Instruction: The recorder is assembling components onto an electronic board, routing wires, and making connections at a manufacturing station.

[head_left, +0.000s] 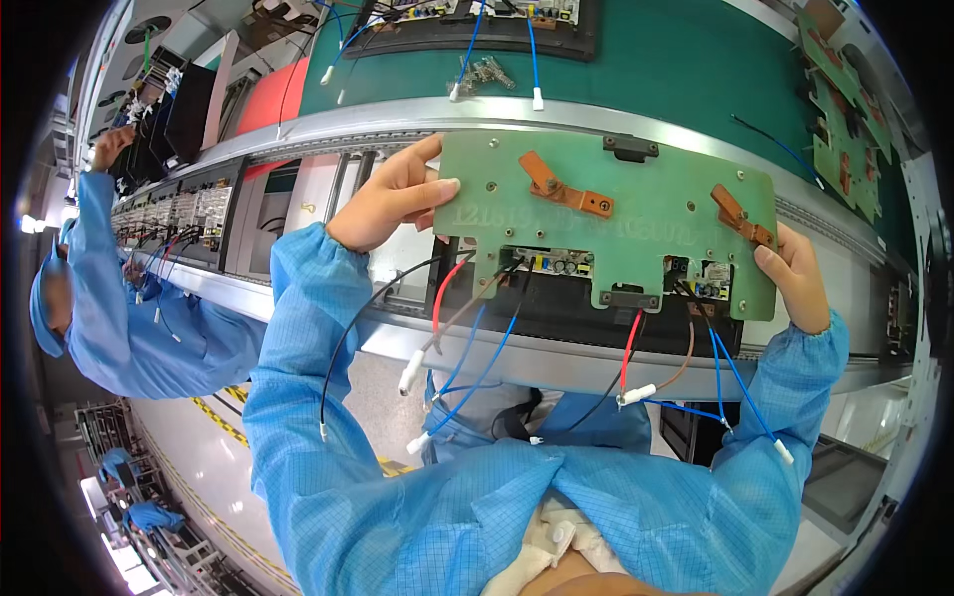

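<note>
A green fixture plate [656, 204] with brown swivel clips and black latch blocks lies between my hands, over a black tray [556, 323]. My left hand [402, 194] grips its left end, thumb on top. My right hand [795, 273] is closed on the right end, with the thumb along the edge. Through cutouts in the plate, parts of a circuit board [556, 262] show. Red, black, brown and blue wires hang over the front edge, some ending in white connectors [411, 373]. The undersides of plate and tray are hidden.
A metal conveyor rail [696, 134] runs behind the plate. Beyond it, a green mat [676, 60] bears another black tray [586, 42] and a heap of small metal parts [485, 72]. More green plates [845, 119] stand at far right. A co-worker in blue [149, 328] is at left, beside a row of boards [189, 214].
</note>
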`<state>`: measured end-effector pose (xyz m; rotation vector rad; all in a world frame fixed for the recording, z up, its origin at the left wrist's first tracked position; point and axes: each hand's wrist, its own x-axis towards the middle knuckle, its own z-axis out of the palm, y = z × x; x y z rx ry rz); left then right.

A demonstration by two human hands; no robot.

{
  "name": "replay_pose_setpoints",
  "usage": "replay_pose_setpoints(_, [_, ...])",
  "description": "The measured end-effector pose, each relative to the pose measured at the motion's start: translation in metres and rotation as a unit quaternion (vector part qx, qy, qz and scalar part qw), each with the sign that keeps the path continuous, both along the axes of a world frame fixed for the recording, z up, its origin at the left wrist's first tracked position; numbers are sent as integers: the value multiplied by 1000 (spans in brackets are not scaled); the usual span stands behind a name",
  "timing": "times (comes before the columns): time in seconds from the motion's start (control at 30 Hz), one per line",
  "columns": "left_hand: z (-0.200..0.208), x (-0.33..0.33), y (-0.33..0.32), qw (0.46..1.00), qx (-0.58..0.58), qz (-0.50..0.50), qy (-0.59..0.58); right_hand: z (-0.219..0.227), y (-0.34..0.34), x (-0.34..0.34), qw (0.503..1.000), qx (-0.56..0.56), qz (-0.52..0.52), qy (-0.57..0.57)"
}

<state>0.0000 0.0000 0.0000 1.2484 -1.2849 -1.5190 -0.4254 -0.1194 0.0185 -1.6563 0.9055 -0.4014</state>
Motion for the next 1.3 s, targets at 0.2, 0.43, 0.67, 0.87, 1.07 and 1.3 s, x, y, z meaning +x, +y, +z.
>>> replay_pose_setpoints(0.2, [0,-9,-14,999,-11,52,-7,0,-19,-4,999,-12,2,52])
replay_pose_setpoints(0.43, [19,3,-1,998,25,35,-44,-10,-6,10,997,69,-3,38])
replay_pose_setpoints(0.67, [1,13,8,998,-15,43,-45,-4,4,15,998,38,2,55])
replay_pose_setpoints(0.87, [-1,15,11,997,-11,42,-58,-5,10,17,1000,8,-11,7])
replay_pose_setpoints(1.07, [-2,15,11,998,-11,44,-42,1,6,14,999,34,6,23])
replay_pose_setpoints(1.3, [-5,12,11,995,-34,55,-73,7,3,13,999,24,23,22])
